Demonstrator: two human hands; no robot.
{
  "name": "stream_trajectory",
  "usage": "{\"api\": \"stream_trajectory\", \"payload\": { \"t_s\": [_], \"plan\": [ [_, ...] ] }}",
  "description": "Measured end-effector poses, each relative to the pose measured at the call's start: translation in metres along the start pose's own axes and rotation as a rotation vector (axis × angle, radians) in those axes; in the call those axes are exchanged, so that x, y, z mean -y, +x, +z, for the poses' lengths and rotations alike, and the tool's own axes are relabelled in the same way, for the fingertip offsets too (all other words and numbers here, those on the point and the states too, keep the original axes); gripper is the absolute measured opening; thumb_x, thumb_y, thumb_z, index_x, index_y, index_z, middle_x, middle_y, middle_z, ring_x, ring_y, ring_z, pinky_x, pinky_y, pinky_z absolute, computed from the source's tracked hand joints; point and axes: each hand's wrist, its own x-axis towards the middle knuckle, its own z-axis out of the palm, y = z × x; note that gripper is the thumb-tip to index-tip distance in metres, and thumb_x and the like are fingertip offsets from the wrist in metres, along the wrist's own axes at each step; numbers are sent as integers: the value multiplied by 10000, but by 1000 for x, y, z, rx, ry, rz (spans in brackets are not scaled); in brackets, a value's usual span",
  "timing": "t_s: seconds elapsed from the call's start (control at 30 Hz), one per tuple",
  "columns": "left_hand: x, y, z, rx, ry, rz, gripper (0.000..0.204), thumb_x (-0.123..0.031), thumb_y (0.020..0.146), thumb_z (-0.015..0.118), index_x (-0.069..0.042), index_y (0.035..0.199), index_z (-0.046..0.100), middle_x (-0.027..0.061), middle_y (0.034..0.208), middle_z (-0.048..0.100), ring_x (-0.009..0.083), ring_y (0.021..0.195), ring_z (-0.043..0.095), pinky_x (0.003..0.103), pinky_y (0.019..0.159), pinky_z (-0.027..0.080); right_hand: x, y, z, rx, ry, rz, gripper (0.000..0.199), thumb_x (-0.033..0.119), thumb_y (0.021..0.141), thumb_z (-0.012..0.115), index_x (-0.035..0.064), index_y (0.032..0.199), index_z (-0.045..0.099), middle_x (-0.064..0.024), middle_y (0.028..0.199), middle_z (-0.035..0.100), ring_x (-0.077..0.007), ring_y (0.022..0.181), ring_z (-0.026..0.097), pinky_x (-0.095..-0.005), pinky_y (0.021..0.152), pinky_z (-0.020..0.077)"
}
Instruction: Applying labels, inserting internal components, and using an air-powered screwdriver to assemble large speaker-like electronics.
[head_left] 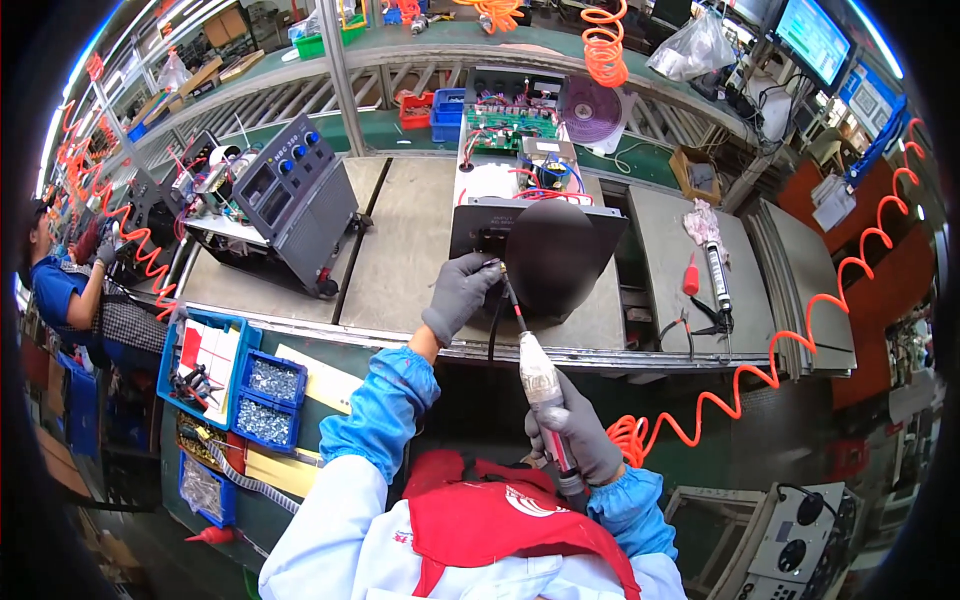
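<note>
Here | left hand (460,294) by black panel (476,226), grip unclear | right hand (584,432) wrapped round power screwdriver (541,380) | hands apart

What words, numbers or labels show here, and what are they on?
I won't copy wording, but markings stand here:
Grey metal panel with blue knobs: pale lettering, left unquoted.
Red cloth apron: white emblem, any words too small.
White cylindrical tube: dark print, too small to read.
Lit flat monitor: screen text too blurred to read.
</note>
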Motion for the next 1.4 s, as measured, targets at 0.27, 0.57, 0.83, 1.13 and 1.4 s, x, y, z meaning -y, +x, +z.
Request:
{"api": "stream_trajectory", "payload": {
  "t_s": [0.27, 0.57, 0.83, 1.13, 1.4],
  "plan": [
    [-5, 3, -10, 75, 22, -67, 148, -146, 900, 662, -27, 968, 718, -47, 751, 622, 26, 628, 465, 217, 538, 372, -2, 16, 1, -43, -105, -12, 744, 253, 769, 645, 63, 1421, 343, -75, 750, 591, -138, 564, 587, -279, 516, 518],
    [-7, 2, -5, 106, 7, -90, 178, -202, 933, 633, -45, 909, 713, -72, 660, 546, 20, 571, 410, 227, 490, 323, -4, 26, 7, -99, -134, -68, 742, 183, 784, 630, 89, 1444, 304, -70, 749, 581, -138, 540, 569, -296, 515, 524],
    [-9, -7, 8, -15, -52, -139, 188, -228, 936, 630, -60, 886, 695, -61, 668, 553, 26, 542, 388, 228, 477, 304, -2, 34, 16, -126, -75, -78, 659, 192, 803, 601, 94, 1405, 350, -69, 742, 580, -137, 543, 571, -295, 510, 533],
    [7, 2, 12, -165, -62, 21, 188, -192, 911, 657, -15, 852, 677, -31, 652, 560, 53, 560, 448, 250, 487, 340, -1, 41, 30, -152, -82, -92, 650, 203, 784, 595, 72, 1378, 366, -71, 740, 577, -141, 543, 569, -292, 507, 526],
    [-5, 2, 21, -155, -80, -84, 292, -239, 878, 696, -79, 686, 546, -47, 583, 478, 44, 475, 394, 261, 415, 288, 1, 29, 33, -58, 350, 18, 325, 389, 951, 540, 148, 1163, 488, -29, 754, 587, -117, 567, 577, -293, 514, 535]
  ]
}}
